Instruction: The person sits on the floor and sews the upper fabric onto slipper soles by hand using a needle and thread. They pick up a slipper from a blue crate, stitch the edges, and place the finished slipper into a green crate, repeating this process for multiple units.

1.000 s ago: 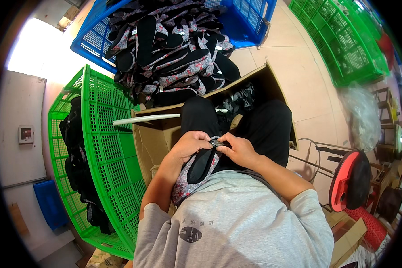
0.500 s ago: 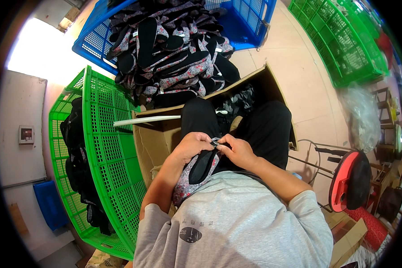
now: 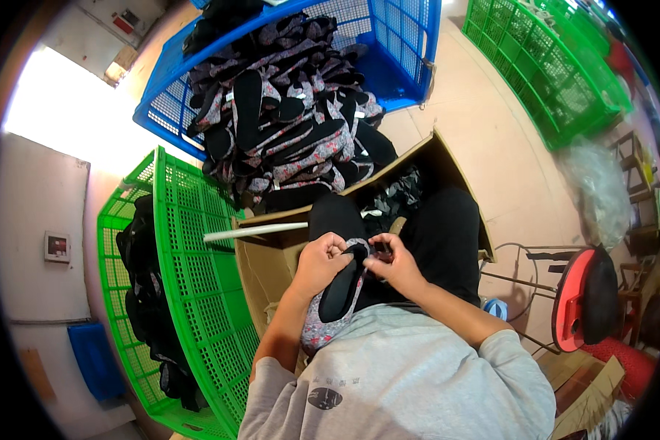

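A flat shoe of grey and pink floral fabric with a black insole (image 3: 335,296) lies slanted over my lap, its far end toward my knees. My left hand (image 3: 323,262) is closed on its far left edge, thumb over the black opening. At the right of that same end is my right hand (image 3: 396,265), thumb and forefinger apart and the other fingers curled. Its thumb tip is close to the rim; whether they touch I cannot tell. Beyond my knees, a large heap of similar floral shoes (image 3: 312,147) spills from a blue crate (image 3: 400,84).
A cardboard box (image 3: 260,268) stands around my legs, with crumpled black material inside and a white rod (image 3: 257,232) across its edge. Left is a green crate (image 3: 202,293) beside dark items. Another green crate (image 3: 543,81), a plastic bag (image 3: 598,191) and a red-black round seat (image 3: 583,301) are right.
Both hands were pinching the shoe's far end together. My right hand has since moved off to the right and its fingers have parted, while the left keeps its grip. The whole view has shifted.
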The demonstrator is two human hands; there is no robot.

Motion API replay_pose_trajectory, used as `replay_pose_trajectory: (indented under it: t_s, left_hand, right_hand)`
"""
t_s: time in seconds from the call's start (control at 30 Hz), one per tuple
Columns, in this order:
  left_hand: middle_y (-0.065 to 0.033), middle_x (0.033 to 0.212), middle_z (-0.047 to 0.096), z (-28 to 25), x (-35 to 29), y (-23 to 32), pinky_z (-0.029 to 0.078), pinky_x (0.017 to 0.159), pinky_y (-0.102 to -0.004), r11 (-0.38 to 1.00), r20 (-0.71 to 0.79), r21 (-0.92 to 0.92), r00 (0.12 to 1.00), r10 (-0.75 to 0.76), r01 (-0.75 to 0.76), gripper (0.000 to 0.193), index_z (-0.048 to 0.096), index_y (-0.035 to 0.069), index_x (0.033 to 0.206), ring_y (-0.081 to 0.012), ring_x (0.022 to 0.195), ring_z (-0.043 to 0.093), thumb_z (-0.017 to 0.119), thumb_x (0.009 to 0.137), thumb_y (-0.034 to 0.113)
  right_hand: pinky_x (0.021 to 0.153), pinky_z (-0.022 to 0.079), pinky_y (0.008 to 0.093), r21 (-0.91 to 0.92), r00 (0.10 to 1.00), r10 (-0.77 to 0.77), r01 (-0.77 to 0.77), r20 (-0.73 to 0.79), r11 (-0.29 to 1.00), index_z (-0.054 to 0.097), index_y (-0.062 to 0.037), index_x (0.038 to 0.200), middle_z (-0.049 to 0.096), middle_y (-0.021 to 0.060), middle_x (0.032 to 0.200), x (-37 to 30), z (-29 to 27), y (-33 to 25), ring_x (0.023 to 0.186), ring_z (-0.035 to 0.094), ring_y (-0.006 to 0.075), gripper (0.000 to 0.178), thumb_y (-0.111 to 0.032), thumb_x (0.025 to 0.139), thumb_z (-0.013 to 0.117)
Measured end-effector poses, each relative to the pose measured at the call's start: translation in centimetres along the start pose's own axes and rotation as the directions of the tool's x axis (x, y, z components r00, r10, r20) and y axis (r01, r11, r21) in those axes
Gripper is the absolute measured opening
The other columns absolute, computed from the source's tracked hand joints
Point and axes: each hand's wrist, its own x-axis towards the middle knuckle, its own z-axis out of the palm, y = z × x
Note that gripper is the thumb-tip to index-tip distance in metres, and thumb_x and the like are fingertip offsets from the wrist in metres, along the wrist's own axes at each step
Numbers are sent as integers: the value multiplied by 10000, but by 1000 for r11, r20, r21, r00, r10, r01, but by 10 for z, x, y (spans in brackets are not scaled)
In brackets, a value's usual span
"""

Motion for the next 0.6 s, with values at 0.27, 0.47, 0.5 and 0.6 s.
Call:
replay_pose_trajectory:
  t_s: [0.27,0.47,0.5,0.6]
  left_hand:
    - [45,631,478,33,-11,44,346,506,-219,879,-334,275,819,466,-389,174,606,48,862,-37,549,402,753,783,-1]
    - [-34,672,499,40,-11,51,386,521,-273,751,-426,430,621,658,-500,189,595,41,851,-125,555,466,746,757,-23]
    - [-42,662,492,41,-12,51,386,515,-291,725,-434,456,582,688,-517,197,594,41,859,-153,549,467,740,746,-28]
    - [-64,631,470,49,-13,48,384,500,-347,639,-447,536,457,769,-552,228,592,39,881,-236,529,469,722,713,-43]
  right_hand:
    - [1101,385,328,-154,940,-294,269,-173,951,425,19,1357,558,168,1327,36,29,-38,1264,540,238,636,93,748,593]
    - [1082,408,305,16,946,-286,292,-150,956,451,43,1343,597,132,1291,48,18,-73,1226,559,191,610,133,761,613]
    - [1068,423,302,7,950,-279,282,-138,959,459,41,1339,606,126,1282,48,17,-74,1210,569,186,602,120,771,639]
    - [1022,463,299,-159,947,-313,299,-72,941,509,41,1299,629,123,1251,47,10,-80,1165,598,179,551,83,779,686]
